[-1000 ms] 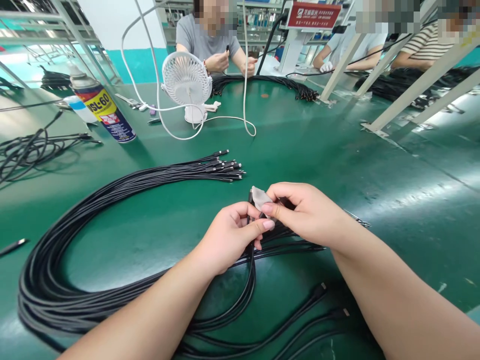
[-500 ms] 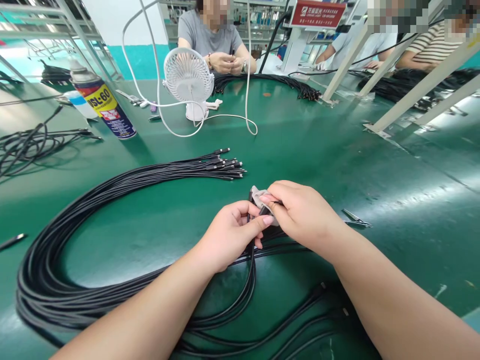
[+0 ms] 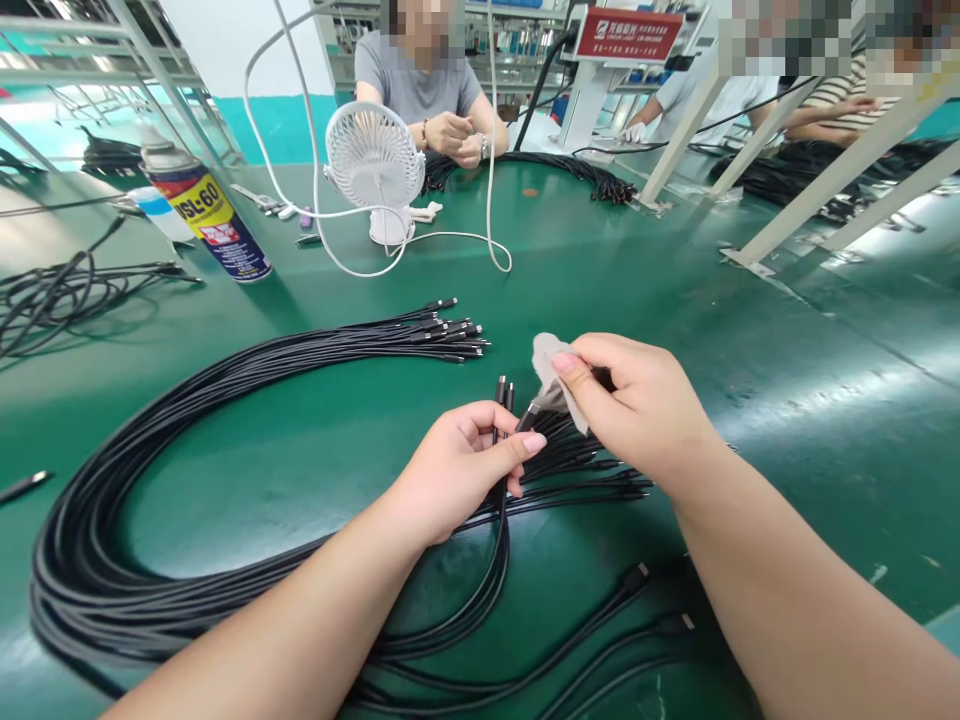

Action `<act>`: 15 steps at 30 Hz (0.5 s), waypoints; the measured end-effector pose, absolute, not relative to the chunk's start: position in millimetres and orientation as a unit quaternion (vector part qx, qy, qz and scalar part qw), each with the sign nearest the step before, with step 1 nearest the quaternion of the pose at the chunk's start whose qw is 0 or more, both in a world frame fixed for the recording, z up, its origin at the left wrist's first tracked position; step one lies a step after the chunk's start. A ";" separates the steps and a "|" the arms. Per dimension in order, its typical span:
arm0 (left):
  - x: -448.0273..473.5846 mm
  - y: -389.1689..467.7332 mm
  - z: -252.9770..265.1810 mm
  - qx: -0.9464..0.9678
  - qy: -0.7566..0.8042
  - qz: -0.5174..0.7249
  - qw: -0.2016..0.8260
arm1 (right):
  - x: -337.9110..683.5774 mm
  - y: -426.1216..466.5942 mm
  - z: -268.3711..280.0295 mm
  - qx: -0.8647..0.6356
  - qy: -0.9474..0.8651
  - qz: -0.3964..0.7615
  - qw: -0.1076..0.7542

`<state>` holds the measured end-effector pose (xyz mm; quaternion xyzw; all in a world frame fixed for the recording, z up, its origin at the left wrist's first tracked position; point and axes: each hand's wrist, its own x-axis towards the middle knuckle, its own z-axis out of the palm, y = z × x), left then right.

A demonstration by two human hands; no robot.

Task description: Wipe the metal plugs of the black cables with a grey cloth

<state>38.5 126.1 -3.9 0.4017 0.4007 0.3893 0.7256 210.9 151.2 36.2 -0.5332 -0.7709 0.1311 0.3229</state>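
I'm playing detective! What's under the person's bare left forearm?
Long, thin black cables pass beneath the left forearm, across the glossy green tabletop. The forearm hides the stretch directly underneath.

Bench (image 3: 300,450): smooth green top, glossy, bright glare streaks, light scuffing on the right. Cables (image 3: 82,530): black rubbery or plastic-looking jackets, smooth, satin sheen. Plugs (image 3: 446,332): black housings look plastic, duller; tips bare shiny metal. Wipe (image 3: 551,365) in right hand (image 3: 581,375): pale grey, matt, creased, soft; cloth or thin paper, can't tell. Spray can (image 3: 225,230): looks metal, glossy printed wrap, rim shiny. Fan (image 3: 375,155): white plastic, smooth body, ribbed grille. Cord (image 3: 490,120): white, smooth, plastic-looking. Posts (image 3: 840,165): cream, painted-metal look. Grey shirt (image 3: 416,85) opposite: matt fabric
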 end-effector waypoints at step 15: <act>38.6 126.1 -2.4 0.394 0.392 0.397 0.731 | 204.4 149.2 36.1 -0.496 -0.787 0.271 0.247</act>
